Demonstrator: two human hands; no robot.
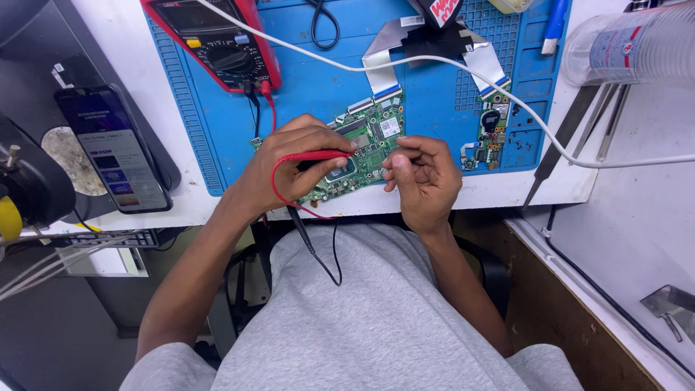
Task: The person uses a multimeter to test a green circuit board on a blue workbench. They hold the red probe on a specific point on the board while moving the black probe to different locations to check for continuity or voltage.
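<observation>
Probing a green circuit board (369, 141) on the blue mat (318, 87)

Left hand (293, 163) pinches the red probe (318, 155) onto the board, steadying its tip; right hand (423, 177) loosely curled, grasping nothing visible; multimeter (217, 40) close above.

a single head-worn camera looks steeply down over the wearer's grey-shirted chest onto the near edge of a white table (181, 210). the view sits close: the left hand (293, 163) and right hand (423, 177) fill the centre, a blue work mat (318, 87) runs to the top edge, and floor shows at both sides.
</observation>
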